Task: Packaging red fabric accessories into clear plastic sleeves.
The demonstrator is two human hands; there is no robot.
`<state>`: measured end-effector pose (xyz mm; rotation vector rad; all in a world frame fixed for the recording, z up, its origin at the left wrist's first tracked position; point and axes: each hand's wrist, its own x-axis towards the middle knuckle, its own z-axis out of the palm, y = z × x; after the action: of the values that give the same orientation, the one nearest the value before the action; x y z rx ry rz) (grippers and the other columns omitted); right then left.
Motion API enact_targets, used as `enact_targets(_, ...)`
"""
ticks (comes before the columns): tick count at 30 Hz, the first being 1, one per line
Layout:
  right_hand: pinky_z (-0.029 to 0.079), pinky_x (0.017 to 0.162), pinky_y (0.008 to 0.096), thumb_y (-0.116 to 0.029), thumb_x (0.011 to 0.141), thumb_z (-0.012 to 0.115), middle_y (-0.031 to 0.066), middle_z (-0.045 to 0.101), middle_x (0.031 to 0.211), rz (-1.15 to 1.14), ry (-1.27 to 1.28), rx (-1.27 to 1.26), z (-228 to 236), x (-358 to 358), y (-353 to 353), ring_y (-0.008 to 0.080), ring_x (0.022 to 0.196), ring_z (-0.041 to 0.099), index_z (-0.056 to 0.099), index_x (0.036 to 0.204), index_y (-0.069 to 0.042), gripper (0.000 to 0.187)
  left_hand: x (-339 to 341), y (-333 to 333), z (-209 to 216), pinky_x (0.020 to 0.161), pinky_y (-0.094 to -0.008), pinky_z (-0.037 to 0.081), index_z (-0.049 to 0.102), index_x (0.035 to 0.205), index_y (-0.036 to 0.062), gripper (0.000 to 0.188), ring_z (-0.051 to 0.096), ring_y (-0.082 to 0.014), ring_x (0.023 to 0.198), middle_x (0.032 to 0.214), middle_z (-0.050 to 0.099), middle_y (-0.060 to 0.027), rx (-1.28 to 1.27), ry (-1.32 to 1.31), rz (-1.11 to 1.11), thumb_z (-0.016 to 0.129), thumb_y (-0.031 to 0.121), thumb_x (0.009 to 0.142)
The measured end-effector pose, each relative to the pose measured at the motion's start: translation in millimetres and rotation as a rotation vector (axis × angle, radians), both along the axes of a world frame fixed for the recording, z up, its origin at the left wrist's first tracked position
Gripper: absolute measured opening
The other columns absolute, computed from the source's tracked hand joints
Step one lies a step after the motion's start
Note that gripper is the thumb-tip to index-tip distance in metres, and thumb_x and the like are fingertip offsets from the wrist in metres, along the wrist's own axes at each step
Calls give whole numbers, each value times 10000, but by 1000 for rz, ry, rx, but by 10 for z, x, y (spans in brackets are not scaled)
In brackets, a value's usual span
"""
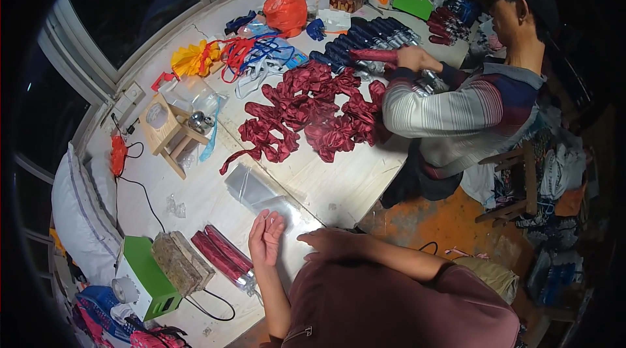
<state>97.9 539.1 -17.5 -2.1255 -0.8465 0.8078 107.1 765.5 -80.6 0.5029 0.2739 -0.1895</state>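
Observation:
My left hand [266, 237] is raised over the near table edge, palm turned up, fingers loosely bent and apart. No object shows in it. My right hand [329, 244] reaches in from the right with fingers stretched out, close to the shiny clear plastic [295, 223] on the tabletop. Whether its fingertips touch the plastic I cannot tell. Beyond both hands lies a flat stack of clear plastic bags [251, 188]. Left of my left hand, folded maroon umbrellas [220, 253] lie side by side, their silvery ends toward me.
A heap of maroon fabric sleeves [310, 110] covers mid-table. At right, a co-worker [450, 103] holds a maroon umbrella [373, 55] beside dark blue umbrellas [365, 38]. A wooden stand [171, 133], a green machine [151, 283] and a stone block [181, 262] stand left.

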Motion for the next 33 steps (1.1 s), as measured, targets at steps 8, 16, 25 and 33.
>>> enact_targets(8,465,923,466,-347,933,588,246,630,1168,2,-13,-48,-44,3,22,394,1055,614,442,1368,41,601,19,2,-41,815,-351,608,520,1293,-38,304,715,-301,959,1158,673,-208,22,0,-8,480,80,1015)
enact_targets(16,468,917,476,-348,922,592,257,632,1174,5,-13,-86,-49,17,30,406,1052,616,454,1367,31,600,39,-32,11,818,-362,606,516,1266,-65,287,711,-319,955,1093,684,-213,21,9,3,472,84,1024)
enact_targets(25,473,923,468,-356,913,602,255,631,1191,56,33,-142,-71,13,106,409,1057,615,480,1352,48,609,28,-54,28,799,-355,608,518,1265,-62,286,711,-307,943,1086,688,-208,25,23,-10,470,90,1027)
enact_targets(33,484,868,494,-348,914,614,231,670,1068,-11,-53,-57,-162,-47,40,410,986,642,530,1198,15,469,27,-75,32,792,-343,609,508,1274,-54,290,718,-286,913,1086,689,-205,41,26,-31,468,105,1033)
